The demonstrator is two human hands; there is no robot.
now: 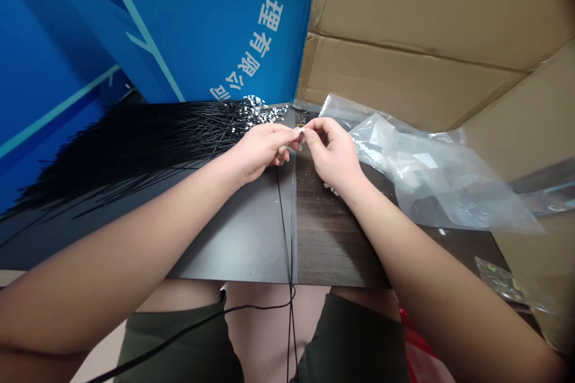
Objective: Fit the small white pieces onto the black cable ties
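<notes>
Fingertips of my left hand (263, 148) and my right hand (336, 152) meet above the table, both closed in a pinch. Between them is a small white connector (302, 130), mostly covered by the fingers. Thin black cable (283, 215) hangs below my left hand, runs over the table's front edge and drops between my legs. Whether it joins the white connector is hidden by the fingers. Left of my hands lies a large bundle of black cables (139, 137), with many white connector ends (258, 112) pointing towards the middle.
Clear plastic bags (431, 173) lie to the right on the dark wood tabletop (336, 245). A grey tabletop (233, 245) adjoins it on the left. Behind stand a blue printed panel (202, 24) and cardboard (404, 6). Small white bits (330, 189) lie near my right wrist.
</notes>
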